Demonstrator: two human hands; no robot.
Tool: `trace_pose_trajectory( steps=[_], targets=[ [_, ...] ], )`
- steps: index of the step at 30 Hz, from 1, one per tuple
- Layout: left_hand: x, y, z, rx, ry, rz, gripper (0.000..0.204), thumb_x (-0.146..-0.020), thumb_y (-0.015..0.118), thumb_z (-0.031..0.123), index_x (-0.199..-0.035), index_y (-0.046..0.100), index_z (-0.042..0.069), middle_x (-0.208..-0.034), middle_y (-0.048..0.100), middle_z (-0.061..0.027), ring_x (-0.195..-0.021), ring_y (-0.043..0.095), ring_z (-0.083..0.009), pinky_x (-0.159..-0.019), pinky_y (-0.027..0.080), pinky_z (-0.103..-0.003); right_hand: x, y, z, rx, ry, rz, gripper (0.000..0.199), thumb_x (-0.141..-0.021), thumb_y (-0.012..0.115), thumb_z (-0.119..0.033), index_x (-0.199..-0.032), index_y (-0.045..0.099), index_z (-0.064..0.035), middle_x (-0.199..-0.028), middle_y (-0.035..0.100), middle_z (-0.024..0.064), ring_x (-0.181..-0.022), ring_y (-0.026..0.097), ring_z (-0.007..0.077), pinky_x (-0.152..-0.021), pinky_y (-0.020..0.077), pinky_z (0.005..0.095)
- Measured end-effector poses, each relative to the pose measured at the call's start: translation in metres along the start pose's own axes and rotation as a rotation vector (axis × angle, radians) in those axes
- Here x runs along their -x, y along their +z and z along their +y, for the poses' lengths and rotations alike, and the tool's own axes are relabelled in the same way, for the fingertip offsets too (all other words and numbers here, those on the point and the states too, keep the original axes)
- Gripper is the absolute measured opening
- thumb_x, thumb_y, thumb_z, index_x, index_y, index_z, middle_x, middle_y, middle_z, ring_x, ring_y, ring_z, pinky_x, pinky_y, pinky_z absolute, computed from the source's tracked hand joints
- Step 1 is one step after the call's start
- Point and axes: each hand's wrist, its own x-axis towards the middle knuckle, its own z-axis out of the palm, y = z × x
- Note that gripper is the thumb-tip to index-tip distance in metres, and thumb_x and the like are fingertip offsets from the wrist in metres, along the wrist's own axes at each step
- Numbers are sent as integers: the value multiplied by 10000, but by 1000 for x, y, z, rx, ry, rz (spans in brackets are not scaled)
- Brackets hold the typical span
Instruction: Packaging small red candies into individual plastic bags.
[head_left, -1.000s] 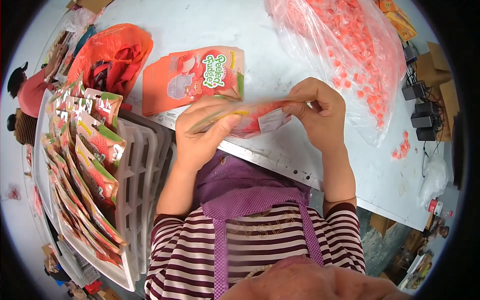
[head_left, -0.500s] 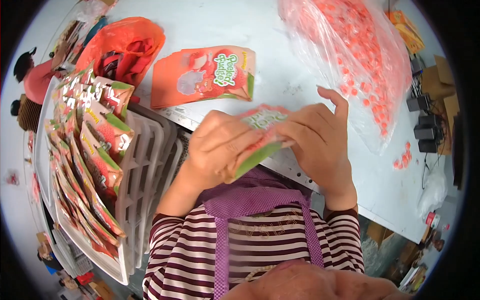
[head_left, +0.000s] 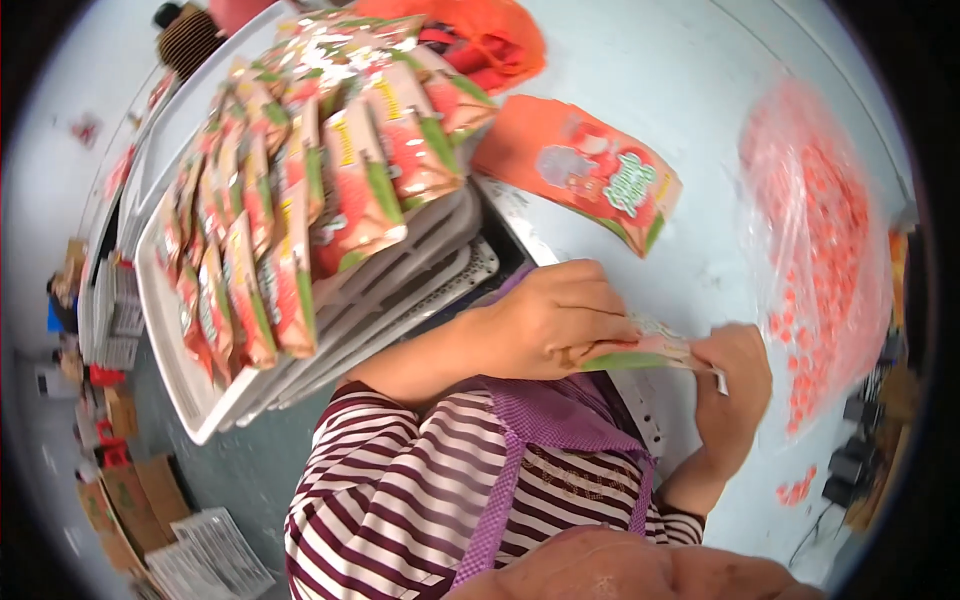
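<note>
A pink and green candy pouch (head_left: 650, 352) is stretched between my two hands over the table's near edge. My left hand (head_left: 560, 318) grips one end, fingers wrapped round it. The other end is pinched by my right hand (head_left: 738, 385); a small white bit shows under those fingers, too small to name. Beyond my hands lies a fanned stack of flat orange-pink pouches (head_left: 585, 170). To the right rests a clear plastic bag (head_left: 825, 245) full of small red pieces. Left of me, plump pouches (head_left: 365, 190) stand in rows in a white tray.
The white tray (head_left: 190, 405) tops a pile of similar trays. An orange plastic bag (head_left: 505, 45) with dark red cloth sits behind it. Several loose red pieces (head_left: 797, 487) lie near black boxes (head_left: 850, 455) at the right edge. Cardboard boxes (head_left: 140, 500) stand on the floor at left.
The view has swung left, so the tray sits nearer the middle. My hands have moved apart along the pouch, which is now pulled flatter and edge-on between them.
</note>
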Motion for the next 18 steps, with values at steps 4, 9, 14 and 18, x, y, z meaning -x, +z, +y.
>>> trace_pose_trajectory(
  steps=[4, 9, 14, 18],
  targets=[
    [11, -21, 8, 134, -113, -78, 331, -705, 709, 83, -1018, 617, 26, -849, 598, -96, -713, 544, -261, -637, 451, -330, 3, 3, 0, -212, -113, 45, 134, -672, 630, 57, -773, 563, -1, -724, 538, 104, -661, 510, 237, -606, 415, 300],
    [40, -10, 25, 651, -649, -269, 486, -787, 681, 166, -1213, 501, 16, -988, 624, -107, -872, 591, -169, -726, 474, -306, 7, 1, 5, -344, -112, 184, 71, -709, 602, 47, -753, 570, 1, -685, 520, 79, -598, 464, 198, -542, 368, 281],
    [26, -47, 63, 779, -1145, -106, 433, -879, 549, 116, -1264, 394, -8, -1098, 568, -67, -961, 551, -145, -847, 455, -302, 13, 14, 59, -450, 164, 400, 187, -872, 518, -68, -1032, 563, 20, -903, 591, 96, -852, 556, 199, -839, 434, 327],
    [24, -108, 116, 363, -710, 506, 222, -913, 508, 178, -1029, 532, -8, -784, 608, -72, -717, 600, -133, -655, 495, -288, 4, 26, 76, -435, 318, 438, 203, -916, 487, -115, -1056, 567, 9, -972, 582, 91, -806, 545, 145, -823, 431, 286]
  ],
)
